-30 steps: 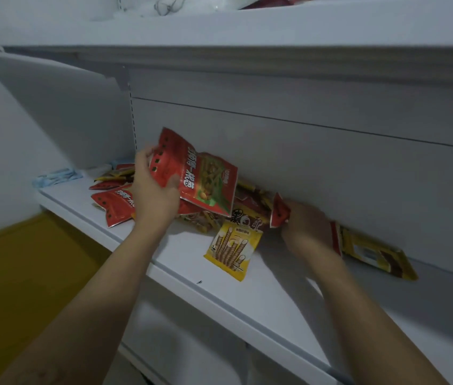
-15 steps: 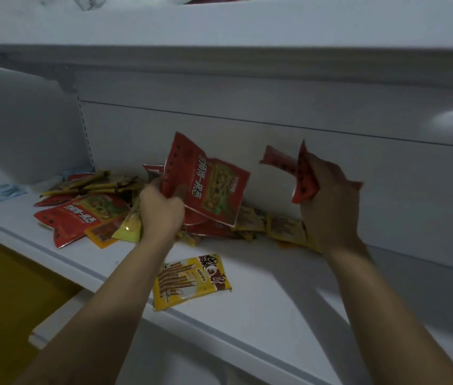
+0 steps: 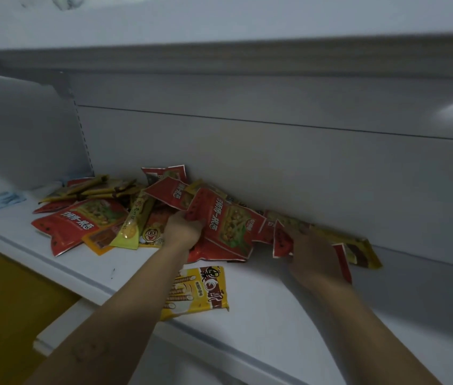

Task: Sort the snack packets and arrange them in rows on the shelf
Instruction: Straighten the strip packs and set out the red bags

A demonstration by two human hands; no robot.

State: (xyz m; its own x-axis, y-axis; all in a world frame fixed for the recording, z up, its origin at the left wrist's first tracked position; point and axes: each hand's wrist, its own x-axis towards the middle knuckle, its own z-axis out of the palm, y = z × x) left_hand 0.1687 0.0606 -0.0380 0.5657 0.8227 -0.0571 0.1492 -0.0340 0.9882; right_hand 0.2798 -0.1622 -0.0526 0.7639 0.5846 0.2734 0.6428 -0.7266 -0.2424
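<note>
I note L hand (image 3: 182, 232) gripping large red foil snack packet (image 3: 229, 227); R hand (image 3: 312, 259) clutching small red foil packet (image 3: 280, 241) alongside.

Jumbled snack packets (image 3: 180, 215) on white shelf (image 3: 261, 315)

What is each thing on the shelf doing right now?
left hand, gripping the big red packet
big red packet, tilted up over the pile
right hand, holding small red packets
yellow packet, flat, near the shelf front edge
pile, jumbled, not in rows
</note>
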